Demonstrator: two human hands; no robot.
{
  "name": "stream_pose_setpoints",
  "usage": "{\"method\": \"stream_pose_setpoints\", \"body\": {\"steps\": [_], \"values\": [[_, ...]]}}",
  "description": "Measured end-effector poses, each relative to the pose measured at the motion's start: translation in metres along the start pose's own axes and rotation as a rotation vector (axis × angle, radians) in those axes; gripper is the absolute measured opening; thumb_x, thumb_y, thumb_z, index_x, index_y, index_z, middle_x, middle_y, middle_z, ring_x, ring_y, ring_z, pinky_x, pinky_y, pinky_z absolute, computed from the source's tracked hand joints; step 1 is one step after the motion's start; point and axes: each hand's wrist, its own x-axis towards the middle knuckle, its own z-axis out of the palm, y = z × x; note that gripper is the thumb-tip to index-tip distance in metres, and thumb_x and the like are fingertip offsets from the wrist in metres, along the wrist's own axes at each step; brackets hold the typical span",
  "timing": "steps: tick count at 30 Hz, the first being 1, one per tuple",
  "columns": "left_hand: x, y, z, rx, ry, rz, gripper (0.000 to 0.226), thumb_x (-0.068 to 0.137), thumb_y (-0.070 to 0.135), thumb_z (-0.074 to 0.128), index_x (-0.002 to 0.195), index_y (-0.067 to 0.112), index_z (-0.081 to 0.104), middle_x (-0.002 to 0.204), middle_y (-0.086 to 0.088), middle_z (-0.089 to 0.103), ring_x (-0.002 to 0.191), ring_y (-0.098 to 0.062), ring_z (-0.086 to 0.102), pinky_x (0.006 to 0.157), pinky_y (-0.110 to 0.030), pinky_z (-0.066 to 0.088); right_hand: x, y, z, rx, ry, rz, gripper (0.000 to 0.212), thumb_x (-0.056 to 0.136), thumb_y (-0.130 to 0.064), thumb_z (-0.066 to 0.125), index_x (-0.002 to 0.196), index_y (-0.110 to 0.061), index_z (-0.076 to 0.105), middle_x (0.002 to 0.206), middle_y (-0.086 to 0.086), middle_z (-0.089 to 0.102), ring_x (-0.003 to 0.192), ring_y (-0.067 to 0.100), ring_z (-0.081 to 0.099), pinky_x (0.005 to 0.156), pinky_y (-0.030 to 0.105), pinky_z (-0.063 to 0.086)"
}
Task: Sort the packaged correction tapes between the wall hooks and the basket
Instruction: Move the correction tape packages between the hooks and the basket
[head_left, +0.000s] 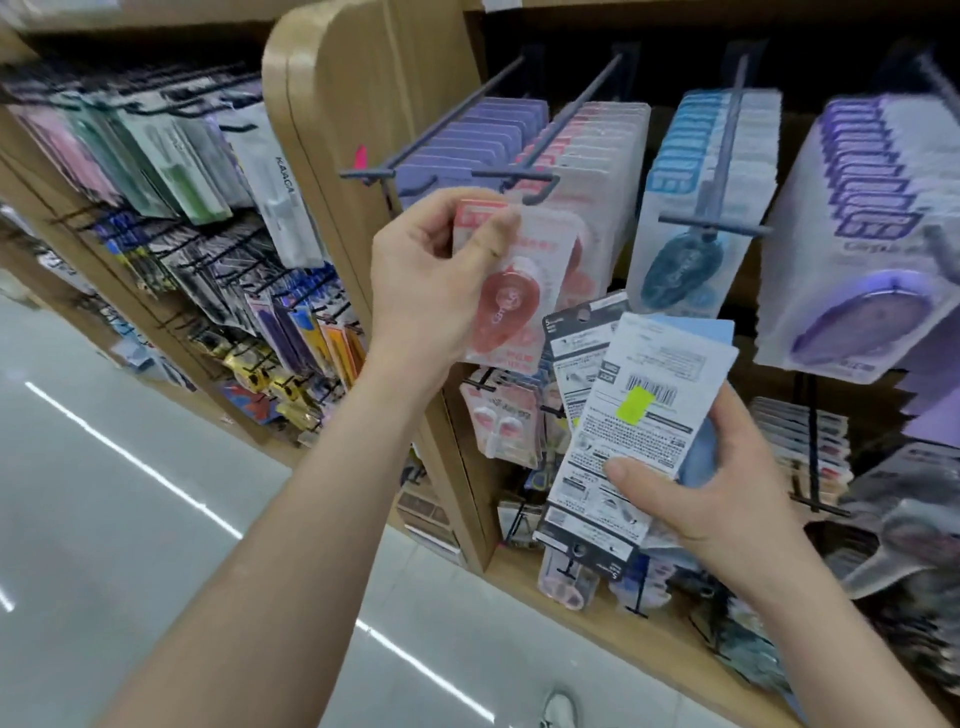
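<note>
A rounded wooden divider panel (337, 104) splits the display. To its right, long dark hooks (452, 114) jut out up top, each loaded with a row of packaged correction tapes: purple packs (467, 140) nearest the divider, then pink packs (608, 150), blue packs (691, 171) and, farthest out, more purple ones (857, 208). Below these hang shorter hooks with smaller packs, one pink (506, 421), above a wooden ledge (649, 639). Left of the divider, hooks hold mixed stationery packs (171, 166), too blurred to identify. A glossy pale floor (104, 519) runs beneath.
</note>
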Motion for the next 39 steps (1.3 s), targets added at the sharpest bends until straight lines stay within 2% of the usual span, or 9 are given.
{"method": "stream_pose_setpoints", "body": {"steps": [12, 17, 20, 23, 26, 30, 34, 36, 39], "values": [[0.017, 0.009, 0.004, -0.089, -0.188, -0.119, 0.018, 0.100, 0.010, 0.055, 0.090, 0.016, 0.068, 0.068, 0.019, 0.070, 0.070, 0.006, 0.064, 0.061, -0.013, 0.050, 0.001, -0.005, 0.023, -0.010, 0.100, 0.025, 0.068, 0.071, 0.004, 0.081, 0.110, -0.044, 0.053, 0.103, -0.033, 0.069, 0.099, -0.009, 0.065, 0.073, 0.007, 0.050], [0.010, -0.011, 0.005, -0.113, -0.272, -0.214, 0.015, 0.101, 0.015, 0.054, 0.114, 0.021, 0.058, 0.098, 0.009, 0.072, 0.093, -0.009, 0.070, 0.079, -0.030, 0.057, -0.005, -0.008, 0.035, 0.072, 0.203, 0.039, 0.063, 0.071, 0.007, 0.078, 0.111, -0.036, 0.054, 0.098, -0.027, 0.072, 0.092, -0.006, 0.068, 0.068, 0.009, 0.052], [-0.007, -0.029, -0.009, -0.037, -0.226, -0.244, 0.024, 0.094, 0.016, 0.065, 0.104, 0.034, 0.052, 0.086, 0.003, 0.073, 0.086, -0.019, 0.070, 0.084, -0.045, 0.057, -0.006, -0.009, 0.041, 0.133, 0.273, 0.026, 0.060, 0.071, 0.007, 0.076, 0.111, -0.031, 0.054, 0.095, -0.027, 0.072, 0.090, -0.006, 0.068, 0.068, 0.010, 0.052], [-0.012, -0.039, -0.011, 0.022, -0.122, -0.176, 0.034, 0.091, 0.013, 0.068, 0.087, 0.040, 0.048, 0.076, 0.001, 0.070, 0.078, -0.023, 0.070, 0.077, -0.053, 0.057, -0.008, -0.010, 0.045, 0.184, 0.309, 0.016, 0.059, 0.063, -0.007, 0.077, 0.113, -0.030, 0.054, 0.098, -0.023, 0.074, 0.092, -0.002, 0.070, 0.070, 0.013, 0.054], [-0.003, -0.044, 0.000, 0.125, -0.103, -0.055, 0.036, 0.091, 0.012, 0.066, 0.078, 0.042, 0.051, 0.073, 0.008, 0.064, 0.072, -0.020, 0.066, 0.072, -0.044, 0.057, -0.009, -0.007, 0.049, 0.216, 0.336, 0.018, 0.063, 0.066, -0.007, 0.087, 0.114, -0.031, 0.055, 0.103, -0.017, 0.074, 0.097, 0.004, 0.070, 0.074, 0.018, 0.056], [0.001, -0.050, 0.010, 0.142, -0.122, -0.011, 0.036, 0.092, 0.009, 0.061, 0.083, 0.044, 0.063, 0.072, 0.024, 0.063, 0.069, 0.001, 0.059, 0.070, -0.021, 0.052, -0.008, -0.004, 0.052, 0.212, 0.363, 0.010, 0.060, 0.065, -0.010, 0.077, 0.117, -0.032, 0.056, 0.110, -0.012, 0.074, 0.105, 0.010, 0.069, 0.083, 0.026, 0.058], [-0.010, -0.043, 0.003, 0.263, -0.154, 0.153, 0.019, 0.092, 0.014, 0.063, 0.105, 0.026, 0.070, 0.095, 0.010, 0.052, 0.082, 0.007, 0.056, 0.077, -0.011, 0.047, -0.007, 0.000, 0.055, 0.225, 0.402, 0.006, 0.061, 0.065, -0.011, 0.078, 0.118, -0.031, 0.056, 0.113, -0.008, 0.073, 0.108, 0.014, 0.069, 0.087, 0.031, 0.058], [-0.033, -0.034, -0.005, 0.216, -0.298, 0.176, 0.021, 0.090, 0.023, 0.066, 0.111, 0.027, 0.068, 0.102, 0.009, 0.051, 0.093, 0.001, 0.057, 0.080, -0.014, 0.049, -0.007, -0.002, 0.057, 0.211, 0.428, -0.001, 0.061, 0.066, -0.011, 0.080, 0.119, -0.030, 0.056, 0.112, -0.009, 0.074, 0.107, 0.013, 0.069, 0.087, 0.030, 0.058], [-0.066, -0.018, -0.010, 0.158, -0.682, -0.057, 0.041, 0.084, 0.056, 0.067, 0.121, 0.038, 0.061, 0.118, 0.014, 0.052, 0.108, 0.001, 0.055, 0.086, -0.011, 0.047, -0.008, -0.009, 0.060, 0.142, 0.448, -0.026, 0.059, 0.070, -0.004, 0.086, 0.115, -0.028, 0.057, 0.101, -0.023, 0.073, 0.096, -0.004, 0.068, 0.078, 0.015, 0.054]]}}
